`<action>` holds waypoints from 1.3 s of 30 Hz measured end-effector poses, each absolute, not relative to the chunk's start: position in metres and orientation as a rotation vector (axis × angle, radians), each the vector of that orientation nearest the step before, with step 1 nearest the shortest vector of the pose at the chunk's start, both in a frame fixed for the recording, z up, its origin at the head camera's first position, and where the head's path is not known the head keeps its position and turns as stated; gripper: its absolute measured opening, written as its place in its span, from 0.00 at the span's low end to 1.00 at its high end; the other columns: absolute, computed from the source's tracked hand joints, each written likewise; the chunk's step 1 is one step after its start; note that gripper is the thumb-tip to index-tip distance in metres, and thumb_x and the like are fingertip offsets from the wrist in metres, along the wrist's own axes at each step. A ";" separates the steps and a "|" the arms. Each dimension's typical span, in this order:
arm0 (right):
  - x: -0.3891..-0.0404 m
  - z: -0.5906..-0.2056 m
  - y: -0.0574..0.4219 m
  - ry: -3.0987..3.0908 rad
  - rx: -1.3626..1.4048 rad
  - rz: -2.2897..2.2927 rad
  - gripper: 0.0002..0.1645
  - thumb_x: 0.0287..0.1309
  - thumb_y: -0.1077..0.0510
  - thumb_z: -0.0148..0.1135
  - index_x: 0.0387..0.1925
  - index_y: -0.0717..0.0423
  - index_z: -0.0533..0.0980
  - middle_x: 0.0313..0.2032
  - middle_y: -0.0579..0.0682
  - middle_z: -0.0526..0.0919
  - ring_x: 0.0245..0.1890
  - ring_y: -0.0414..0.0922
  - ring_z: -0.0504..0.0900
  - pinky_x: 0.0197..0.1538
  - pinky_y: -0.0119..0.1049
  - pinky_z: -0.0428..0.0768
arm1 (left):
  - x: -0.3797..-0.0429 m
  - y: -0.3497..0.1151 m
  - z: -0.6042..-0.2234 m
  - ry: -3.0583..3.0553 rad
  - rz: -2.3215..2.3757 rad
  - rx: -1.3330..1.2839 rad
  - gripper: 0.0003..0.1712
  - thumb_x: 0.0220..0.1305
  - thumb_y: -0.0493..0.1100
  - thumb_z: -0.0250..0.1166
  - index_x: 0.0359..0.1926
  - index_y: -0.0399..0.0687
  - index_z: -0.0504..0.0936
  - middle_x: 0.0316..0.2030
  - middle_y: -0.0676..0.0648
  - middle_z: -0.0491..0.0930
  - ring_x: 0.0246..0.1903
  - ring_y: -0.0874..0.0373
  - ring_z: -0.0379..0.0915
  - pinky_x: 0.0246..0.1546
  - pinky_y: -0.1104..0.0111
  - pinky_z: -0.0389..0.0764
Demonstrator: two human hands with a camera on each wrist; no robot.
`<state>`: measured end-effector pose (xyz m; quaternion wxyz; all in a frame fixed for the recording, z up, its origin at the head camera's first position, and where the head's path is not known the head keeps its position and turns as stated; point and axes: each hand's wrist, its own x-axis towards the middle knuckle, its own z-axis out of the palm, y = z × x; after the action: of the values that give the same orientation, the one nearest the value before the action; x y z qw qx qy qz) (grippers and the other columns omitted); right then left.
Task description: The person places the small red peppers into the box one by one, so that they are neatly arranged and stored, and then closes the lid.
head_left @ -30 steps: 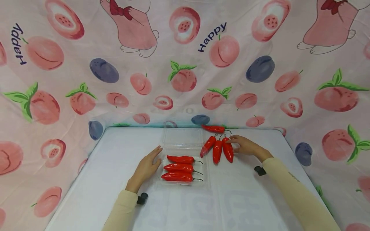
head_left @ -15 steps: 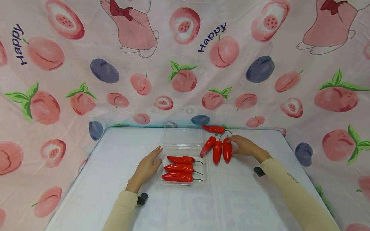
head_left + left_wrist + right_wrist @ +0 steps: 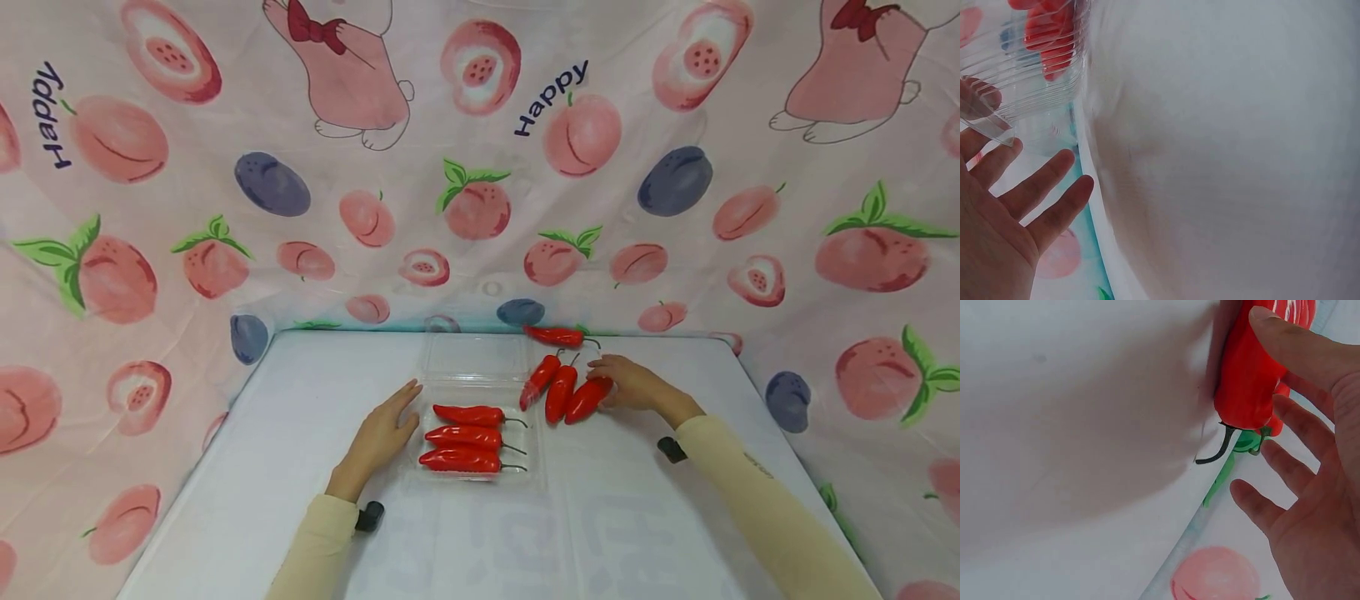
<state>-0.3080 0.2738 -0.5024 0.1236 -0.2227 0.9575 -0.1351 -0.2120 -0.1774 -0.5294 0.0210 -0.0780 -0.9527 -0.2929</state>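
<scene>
My right hand [image 3: 633,385] holds a red chili pepper [image 3: 587,402]. In the right wrist view the thumb lies across that pepper [image 3: 1250,369] near its stem end, the index finger on its other side, the other fingers spread. Two more red peppers lie beside it to the left, one a middle pepper [image 3: 561,395], the other a left pepper [image 3: 538,383] overlapping the box's edge. A clear plastic clamshell box [image 3: 534,433] lies with its lid back and three red peppers in a row inside. My left hand [image 3: 378,433], fingers extended, rests at the box's left side, fingertips at its rim in the left wrist view.
Another red pepper [image 3: 555,336] lies crosswise near the back edge of the white table [image 3: 315,400]. The clear lid [image 3: 476,357] leans back toward a fruit-print cloth [image 3: 487,275], which rises behind and at both sides.
My right hand has turned the rightmost pepper from nearly upright to a slant, its tip swinging left. The middle pepper has tilted slightly. The left hand and the box have stayed put.
</scene>
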 end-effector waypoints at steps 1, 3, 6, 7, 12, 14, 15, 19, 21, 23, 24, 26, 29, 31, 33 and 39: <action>-0.307 -0.502 0.274 2.792 -0.638 -0.396 0.34 0.50 0.54 0.75 0.60 0.52 0.77 0.66 0.57 0.72 0.69 0.61 0.64 0.66 0.61 0.71 | -0.212 -0.177 -0.529 -2.958 -0.910 -0.238 0.32 0.69 0.48 0.58 0.72 0.57 0.65 0.74 0.53 0.61 0.72 0.47 0.61 0.68 0.45 0.67; -0.304 -0.500 0.273 2.787 -0.625 -0.418 0.33 0.50 0.55 0.74 0.59 0.52 0.77 0.63 0.57 0.75 0.65 0.59 0.69 0.65 0.59 0.73 | -0.212 -0.178 -0.529 -2.958 -0.906 -0.241 0.32 0.69 0.48 0.58 0.73 0.57 0.65 0.74 0.53 0.61 0.72 0.47 0.61 0.68 0.44 0.67; -0.299 -0.497 0.272 2.775 -0.609 -0.438 0.30 0.51 0.55 0.73 0.58 0.52 0.77 0.57 0.56 0.79 0.59 0.56 0.75 0.62 0.57 0.77 | -0.212 -0.178 -0.529 -2.954 -0.913 -0.235 0.32 0.69 0.48 0.58 0.73 0.58 0.65 0.74 0.53 0.61 0.72 0.47 0.61 0.68 0.44 0.67; -0.298 -0.497 0.272 2.771 -0.613 -0.434 0.30 0.52 0.55 0.73 0.58 0.52 0.78 0.56 0.55 0.80 0.57 0.55 0.76 0.61 0.56 0.78 | -0.212 -0.178 -0.529 -2.953 -0.913 -0.235 0.32 0.69 0.49 0.58 0.73 0.57 0.65 0.74 0.53 0.61 0.72 0.47 0.61 0.67 0.44 0.67; -0.292 -0.498 0.271 2.760 -0.605 -0.399 0.27 0.52 0.56 0.73 0.56 0.48 0.79 0.53 0.51 0.82 0.53 0.52 0.78 0.57 0.53 0.81 | -0.211 -0.177 -0.529 -2.958 -0.923 -0.229 0.32 0.69 0.49 0.58 0.73 0.57 0.65 0.74 0.53 0.61 0.72 0.47 0.60 0.68 0.44 0.67; -0.289 -0.499 0.271 2.759 -0.593 -0.402 0.27 0.52 0.57 0.73 0.56 0.47 0.79 0.52 0.51 0.82 0.53 0.52 0.78 0.57 0.54 0.81 | -0.211 -0.177 -0.530 -2.960 -0.927 -0.227 0.32 0.69 0.49 0.58 0.73 0.57 0.65 0.74 0.53 0.61 0.72 0.47 0.60 0.68 0.44 0.67; -0.288 -0.499 0.271 2.760 -0.585 -0.401 0.27 0.53 0.57 0.72 0.56 0.47 0.79 0.52 0.50 0.82 0.53 0.51 0.78 0.57 0.53 0.81 | -0.211 -0.177 -0.530 -2.959 -0.931 -0.225 0.32 0.69 0.49 0.58 0.73 0.57 0.65 0.74 0.53 0.61 0.72 0.47 0.60 0.68 0.44 0.66; -0.285 -0.499 0.270 2.763 -0.573 -0.400 0.27 0.52 0.57 0.73 0.56 0.46 0.79 0.51 0.50 0.82 0.52 0.50 0.78 0.57 0.52 0.82 | -0.211 -0.177 -0.531 -2.955 -0.940 -0.226 0.32 0.69 0.49 0.58 0.73 0.57 0.65 0.74 0.53 0.61 0.72 0.47 0.60 0.68 0.44 0.66; -0.284 -0.499 0.270 2.763 -0.567 -0.400 0.27 0.52 0.56 0.73 0.55 0.46 0.79 0.49 0.49 0.82 0.51 0.49 0.78 0.56 0.50 0.82 | -0.210 -0.178 -0.531 -2.955 -0.938 -0.229 0.32 0.69 0.49 0.58 0.73 0.57 0.65 0.74 0.53 0.61 0.72 0.47 0.60 0.68 0.44 0.67; -0.283 -0.499 0.270 2.759 -0.566 -0.410 0.27 0.52 0.56 0.73 0.55 0.47 0.79 0.49 0.49 0.82 0.50 0.48 0.78 0.55 0.50 0.82 | -0.210 -0.178 -0.531 -2.957 -0.932 -0.231 0.32 0.69 0.49 0.58 0.73 0.58 0.65 0.74 0.53 0.61 0.72 0.47 0.60 0.68 0.44 0.67; -0.282 -0.498 0.270 2.756 -0.569 -0.417 0.27 0.52 0.56 0.73 0.55 0.47 0.79 0.48 0.49 0.82 0.49 0.48 0.78 0.55 0.50 0.83 | -0.210 -0.178 -0.531 -2.957 -0.931 -0.232 0.32 0.69 0.49 0.58 0.73 0.58 0.65 0.74 0.53 0.61 0.72 0.47 0.60 0.68 0.44 0.67; -0.281 -0.497 0.271 2.756 -0.557 -0.434 0.27 0.51 0.56 0.74 0.55 0.47 0.79 0.48 0.49 0.81 0.49 0.48 0.77 0.54 0.50 0.83 | -0.210 -0.178 -0.531 -2.959 -0.930 -0.232 0.32 0.69 0.49 0.58 0.73 0.58 0.65 0.74 0.53 0.61 0.72 0.47 0.60 0.68 0.44 0.67; -0.278 -0.495 0.272 2.762 -0.551 -0.455 0.27 0.51 0.56 0.74 0.55 0.48 0.79 0.49 0.50 0.82 0.50 0.49 0.77 0.54 0.52 0.83 | -0.210 -0.178 -0.530 -2.958 -0.937 -0.231 0.32 0.69 0.50 0.58 0.73 0.58 0.65 0.74 0.53 0.61 0.72 0.47 0.60 0.68 0.44 0.67; -0.276 -0.494 0.273 2.770 -0.542 -0.466 0.27 0.51 0.56 0.73 0.55 0.48 0.79 0.49 0.50 0.82 0.51 0.50 0.77 0.54 0.52 0.83 | -0.210 -0.178 -0.530 -2.956 -0.944 -0.234 0.32 0.69 0.50 0.58 0.73 0.58 0.65 0.74 0.53 0.61 0.72 0.47 0.60 0.68 0.44 0.67; -0.275 -0.494 0.274 2.778 -0.543 -0.468 0.27 0.52 0.56 0.73 0.55 0.48 0.78 0.49 0.51 0.81 0.51 0.50 0.77 0.55 0.52 0.83 | -0.210 -0.178 -0.530 -2.953 -0.945 -0.236 0.32 0.69 0.50 0.58 0.73 0.58 0.65 0.74 0.54 0.61 0.72 0.47 0.60 0.68 0.44 0.67; -0.268 -0.490 0.278 2.784 -0.553 -0.522 0.26 0.52 0.55 0.73 0.55 0.49 0.78 0.49 0.51 0.82 0.50 0.49 0.77 0.53 0.49 0.84 | -0.212 -0.179 -0.531 -2.942 -0.927 -0.255 0.32 0.69 0.49 0.58 0.72 0.58 0.65 0.74 0.53 0.61 0.72 0.47 0.60 0.67 0.44 0.67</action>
<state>-0.2683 0.2784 -0.4904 0.1273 -0.1901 0.9568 -0.1796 -0.2118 -0.1791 -0.5307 0.0233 -0.0823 -0.9503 -0.2994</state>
